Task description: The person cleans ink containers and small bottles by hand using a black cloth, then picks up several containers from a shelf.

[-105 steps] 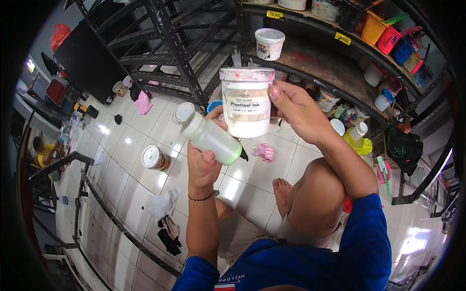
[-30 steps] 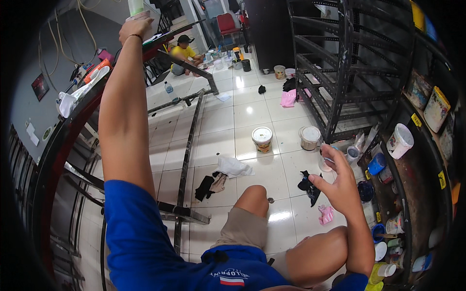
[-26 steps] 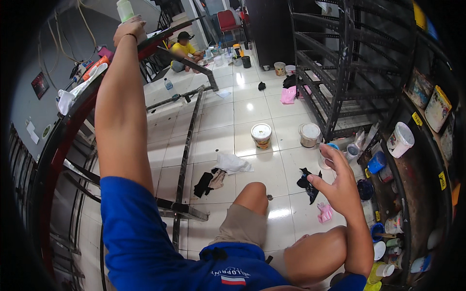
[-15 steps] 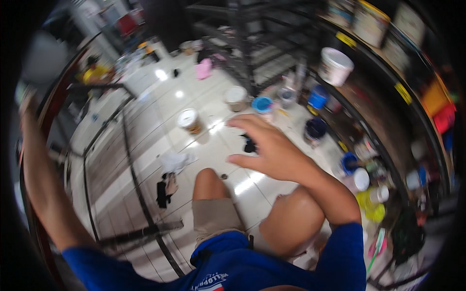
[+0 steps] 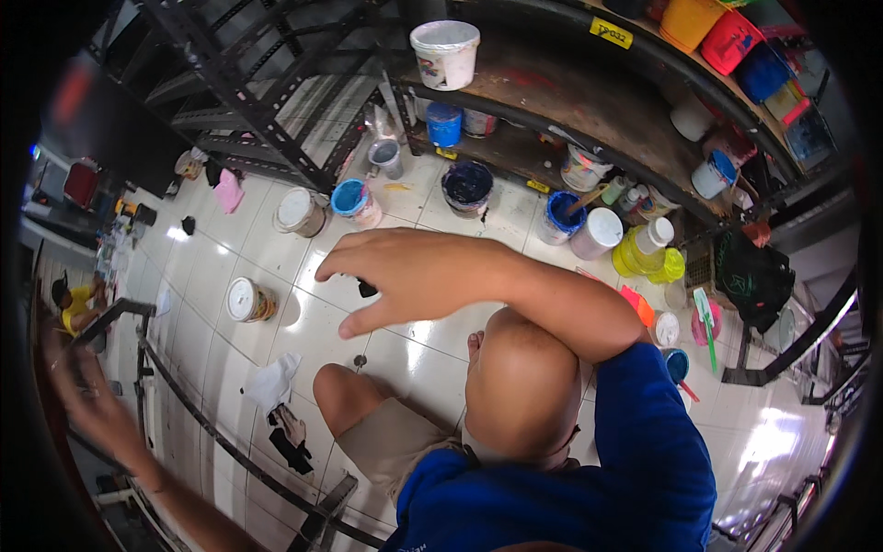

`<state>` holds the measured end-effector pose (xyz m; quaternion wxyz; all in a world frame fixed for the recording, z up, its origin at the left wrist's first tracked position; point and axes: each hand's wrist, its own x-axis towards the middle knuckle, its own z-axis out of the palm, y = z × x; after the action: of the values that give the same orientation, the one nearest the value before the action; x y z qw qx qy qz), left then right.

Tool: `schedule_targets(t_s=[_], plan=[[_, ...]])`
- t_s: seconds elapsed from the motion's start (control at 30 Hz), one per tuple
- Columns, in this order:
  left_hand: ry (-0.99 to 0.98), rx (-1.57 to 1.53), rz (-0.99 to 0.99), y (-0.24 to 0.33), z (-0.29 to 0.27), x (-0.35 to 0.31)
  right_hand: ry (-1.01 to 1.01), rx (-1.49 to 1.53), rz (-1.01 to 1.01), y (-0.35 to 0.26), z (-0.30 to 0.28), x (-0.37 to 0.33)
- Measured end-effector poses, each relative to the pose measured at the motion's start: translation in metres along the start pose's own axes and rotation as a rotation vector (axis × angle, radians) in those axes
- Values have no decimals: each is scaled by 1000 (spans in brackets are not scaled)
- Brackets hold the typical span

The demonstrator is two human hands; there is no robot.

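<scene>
My right hand (image 5: 405,276) reaches across in front of my raised knee, its thumb and fingers apart with nothing between them. Beyond it on the tiled floor stand a lidded white tub (image 5: 300,212), a tub of light blue paint (image 5: 355,202) and a bucket of dark paint (image 5: 467,189). A smaller white-lidded tub (image 5: 251,301) stands to the left of that hand. Out at the left edge, by a dark metal frame, my left hand (image 5: 92,396) is smeared by motion. Its fingers cannot be read, nor whether it touches anything.
Shelves (image 5: 589,87) with paint pots curve along the far right; a white bucket (image 5: 445,55) stands on one. Yellow-stained containers (image 5: 639,248) line the floor below. A black metal frame (image 5: 230,451) runs at left. Cloths (image 5: 276,382) lie near my knee. Another person (image 5: 78,304) sits far left.
The view has swung to the right, so the shelves and pots now sit farther left in it. My left hand has come lower and inward from the left rim. My right hand stays open.
</scene>
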<state>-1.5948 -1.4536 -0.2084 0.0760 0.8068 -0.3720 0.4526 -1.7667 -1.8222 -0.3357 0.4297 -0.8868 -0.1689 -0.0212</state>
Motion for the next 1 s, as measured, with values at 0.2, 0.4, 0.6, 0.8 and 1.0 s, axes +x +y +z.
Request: schedule_targets(t_s=[0.2, 0.4, 0.6, 0.8, 1.0], plan=[[-1039, -1131, -136, 177, 196, -180, -4, 87, 404, 156, -6, -31], [-1326, -1508, -63, 299, 271, -262, 424, 244, 999, 326, -50, -97], [-1114, -1591, -99, 340, 314, -290, 1054, -50, 1232, 475, -38, -124], [-1213, -1554, -233, 333, 337, -295, 1293, -733, 1127, 570, -55, -158], [-1204, -1558, -282, 332, 370, -286, 836, -1252, 1386, 613, -80, -150]])
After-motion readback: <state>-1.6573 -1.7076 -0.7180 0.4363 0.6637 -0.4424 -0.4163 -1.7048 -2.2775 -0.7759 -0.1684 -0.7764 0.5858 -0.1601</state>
